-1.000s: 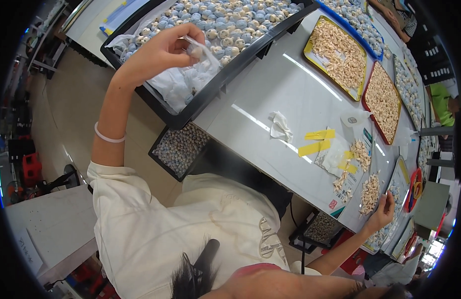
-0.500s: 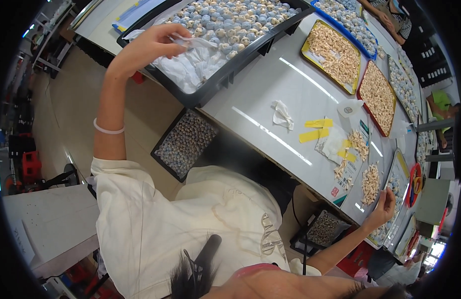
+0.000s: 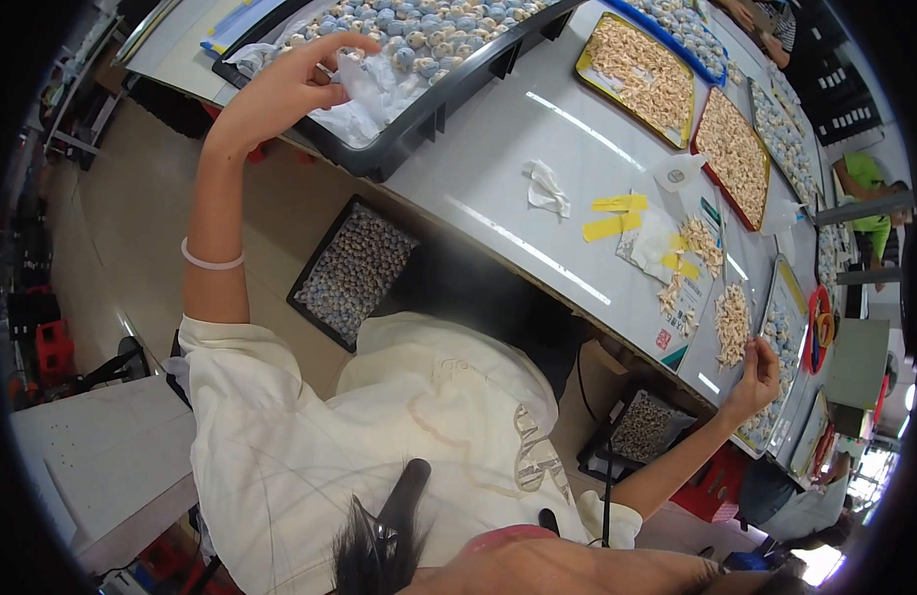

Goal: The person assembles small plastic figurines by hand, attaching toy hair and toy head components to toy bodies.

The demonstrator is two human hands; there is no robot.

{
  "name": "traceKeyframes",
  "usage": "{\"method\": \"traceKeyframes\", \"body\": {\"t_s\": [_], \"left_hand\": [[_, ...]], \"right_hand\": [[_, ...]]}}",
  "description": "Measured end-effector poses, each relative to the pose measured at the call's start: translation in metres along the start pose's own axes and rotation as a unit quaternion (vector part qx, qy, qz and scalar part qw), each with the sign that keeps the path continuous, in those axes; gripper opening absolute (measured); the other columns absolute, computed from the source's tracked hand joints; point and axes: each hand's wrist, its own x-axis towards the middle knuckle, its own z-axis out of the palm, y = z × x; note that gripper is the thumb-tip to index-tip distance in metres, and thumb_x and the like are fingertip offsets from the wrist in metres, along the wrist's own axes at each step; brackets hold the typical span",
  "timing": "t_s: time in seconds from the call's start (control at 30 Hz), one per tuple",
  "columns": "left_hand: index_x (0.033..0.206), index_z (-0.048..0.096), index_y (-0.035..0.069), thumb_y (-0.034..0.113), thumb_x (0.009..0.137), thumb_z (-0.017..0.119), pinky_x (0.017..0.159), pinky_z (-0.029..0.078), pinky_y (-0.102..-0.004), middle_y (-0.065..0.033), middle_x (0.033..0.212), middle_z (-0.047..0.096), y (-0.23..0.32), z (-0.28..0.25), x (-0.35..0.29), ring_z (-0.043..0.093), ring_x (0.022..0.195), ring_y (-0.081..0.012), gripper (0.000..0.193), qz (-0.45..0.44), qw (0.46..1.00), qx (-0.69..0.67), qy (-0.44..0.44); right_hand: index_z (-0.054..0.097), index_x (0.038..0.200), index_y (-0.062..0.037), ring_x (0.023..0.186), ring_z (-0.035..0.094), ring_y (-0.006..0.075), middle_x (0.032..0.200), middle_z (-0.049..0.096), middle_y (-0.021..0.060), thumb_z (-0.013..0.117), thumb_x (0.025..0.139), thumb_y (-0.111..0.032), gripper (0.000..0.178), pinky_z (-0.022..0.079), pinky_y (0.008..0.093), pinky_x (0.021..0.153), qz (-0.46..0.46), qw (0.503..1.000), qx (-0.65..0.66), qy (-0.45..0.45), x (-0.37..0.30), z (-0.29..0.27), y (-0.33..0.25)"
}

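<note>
My left hand (image 3: 280, 94), with a white band at the wrist, is over the near corner of a black tray (image 3: 419, 124). The tray holds many small blue-and-cream balls (image 3: 448, 40). Thumb and forefinger are apart, beside a crumpled thin white sheet (image 3: 364, 94); whether a fingertip touches it is hard to see. At the right, my right hand (image 3: 759, 379) has its thumb and fingers pinched together beside a pile of small beige pieces (image 3: 731, 322). Anything in that pinch is too small to make out. A tray of blue balls (image 3: 778, 337) lies just beyond this hand.
Yellow (image 3: 637, 79) and red (image 3: 731, 159) trays of beige pieces stand farther back. Yellow strips (image 3: 612, 226) and a crumpled tissue (image 3: 548, 188) lie on the white table (image 3: 478, 188). Below are bins of balls (image 3: 354, 273). Other people work at the far side.
The view has shifted, so table and trays appear higher and farther left. My left thumb and forefinger have spread apart by the white sheet. My right hand stays pinched near the beige pile.
</note>
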Motion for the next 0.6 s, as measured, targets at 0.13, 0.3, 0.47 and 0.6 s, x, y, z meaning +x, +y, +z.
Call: {"method": "traceKeyframes", "body": {"t_s": [0.13, 0.3, 0.47, 0.6], "left_hand": [[0.114, 0.044, 0.020, 0.011, 0.072, 0.060, 0.067, 0.041, -0.0241, -0.0055, 0.077, 0.049, -0.001, 0.003, -0.003, 0.049, 0.069, -0.0131, 0.046, -0.029, 0.997, 0.017, 0.066], [0.113, 0.045, 0.016, 0.010, 0.070, 0.061, 0.068, 0.041, -0.0232, -0.0056, 0.083, 0.050, -0.010, -0.011, -0.006, 0.049, 0.071, -0.0119, 0.046, -0.032, 0.990, 0.106, 0.086], [0.107, 0.046, 0.006, 0.015, 0.072, 0.062, 0.077, 0.039, -0.0233, -0.0065, 0.088, 0.053, -0.004, -0.020, -0.026, 0.050, 0.081, -0.0115, 0.040, 0.030, 0.995, -0.041, 0.082], [0.093, 0.053, 0.003, 0.011, 0.073, 0.061, 0.074, 0.042, -0.0237, -0.0108, 0.099, 0.052, 0.022, 0.015, -0.061, 0.053, 0.083, -0.0148, 0.023, 0.104, 0.928, -0.349, 0.078]], "right_hand": [[0.058, 0.087, 0.0024, 0.073, 0.054, 0.0106, 0.081, 0.058, 0.0056, 0.057, 0.075, 0.002, 0.012, 0.044, 0.0209, 0.068, -0.003, 1.000, 0.025, 0.002, -0.007, -0.004, 0.001], [0.057, 0.088, 0.0027, 0.073, 0.055, 0.0114, 0.081, 0.058, 0.0061, 0.056, 0.076, 0.002, 0.012, 0.045, 0.0215, 0.069, 0.003, 0.999, 0.051, 0.012, -0.014, -0.009, 0.008], [0.057, 0.087, 0.0029, 0.072, 0.056, 0.0128, 0.079, 0.059, 0.0073, 0.055, 0.076, 0.001, 0.011, 0.045, 0.0217, 0.068, 0.029, 0.998, 0.058, -0.019, -0.021, -0.001, -0.003], [0.058, 0.085, 0.0034, 0.071, 0.057, 0.0133, 0.077, 0.060, 0.0087, 0.055, 0.077, -0.002, 0.010, 0.044, 0.0221, 0.067, 0.056, 0.996, 0.040, -0.060, -0.026, -0.001, -0.008]]}}
